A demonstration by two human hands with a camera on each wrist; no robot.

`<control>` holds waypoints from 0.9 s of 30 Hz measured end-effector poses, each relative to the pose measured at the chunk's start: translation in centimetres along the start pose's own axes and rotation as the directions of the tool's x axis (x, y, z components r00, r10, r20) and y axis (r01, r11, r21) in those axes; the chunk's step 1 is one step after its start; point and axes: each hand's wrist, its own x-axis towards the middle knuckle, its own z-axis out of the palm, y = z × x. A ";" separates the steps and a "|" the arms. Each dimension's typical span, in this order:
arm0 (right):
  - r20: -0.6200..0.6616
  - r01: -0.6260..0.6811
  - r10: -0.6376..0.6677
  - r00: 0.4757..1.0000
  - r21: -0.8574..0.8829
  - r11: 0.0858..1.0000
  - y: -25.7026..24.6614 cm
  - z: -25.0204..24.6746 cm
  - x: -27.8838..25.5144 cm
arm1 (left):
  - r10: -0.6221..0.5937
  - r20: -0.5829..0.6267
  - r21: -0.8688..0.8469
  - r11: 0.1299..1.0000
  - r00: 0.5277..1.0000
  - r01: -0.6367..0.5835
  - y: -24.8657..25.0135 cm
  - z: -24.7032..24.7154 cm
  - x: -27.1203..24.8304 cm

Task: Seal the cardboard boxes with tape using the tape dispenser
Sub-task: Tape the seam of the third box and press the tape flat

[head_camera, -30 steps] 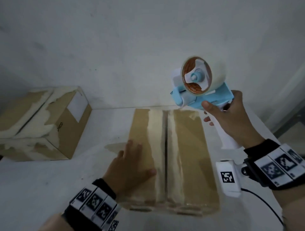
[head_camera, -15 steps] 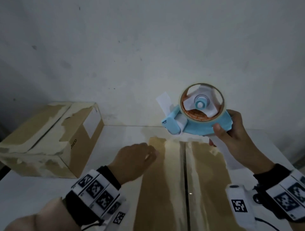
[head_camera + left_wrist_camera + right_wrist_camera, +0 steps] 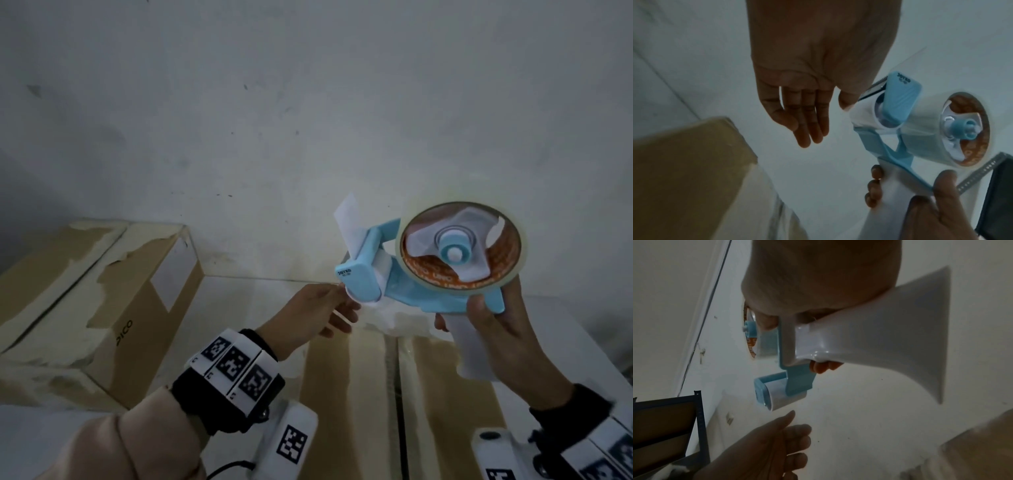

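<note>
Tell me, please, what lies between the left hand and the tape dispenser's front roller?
Nothing: in the right wrist view only bare white wall shows between the left hand and the roller of the tape dispenser, gripped by the right hand.

Blue-white tape dispenser [image 3: 421,274] above unsealed cardboard box [image 3: 394,394]

White desk [image 3: 239,291] against a stained grey wall [image 3: 308,120]. Dark shelf rack [image 3: 674,426] stands by the wall, off the desk's right edge.
</note>
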 end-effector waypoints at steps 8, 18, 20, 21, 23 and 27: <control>0.045 -0.077 0.075 0.996 0.041 0.996 1.6 0.1 0.2 | -0.066 0.022 -0.160 0.985 0.998 0.069 -0.6 -0.9 1.2; 0.157 -0.026 0.039 0.987 -0.079 0.997 1.9 -0.2 1.5 | -0.190 0.067 -0.133 0.971 0.979 0.198 -0.5 -1.5 2.1; 0.167 -0.034 0.043 0.985 -0.057 0.998 1.8 -0.4 1.6 | -0.201 0.069 -0.165 0.964 0.977 0.209 -0.6 -1.4 2.1; 0.176 -0.044 0.051 0.983 -0.040 0.998 1.8 -0.5 1.6 | -0.200 0.067 -0.175 0.962 0.978 0.209 -0.6 -1.3 2.2; 0.195 -0.058 0.063 0.979 -0.033 0.998 1.7 -0.6 1.7 | -0.181 0.038 -0.154 0.971 0.983 0.185 -0.7 -1.2 2.3; 0.211 -0.080 0.099 0.973 -0.096 0.992 1.8 -0.8 2.1 | -0.085 -0.052 0.014 0.996 0.995 0.086 -1.0 -0.9 2.8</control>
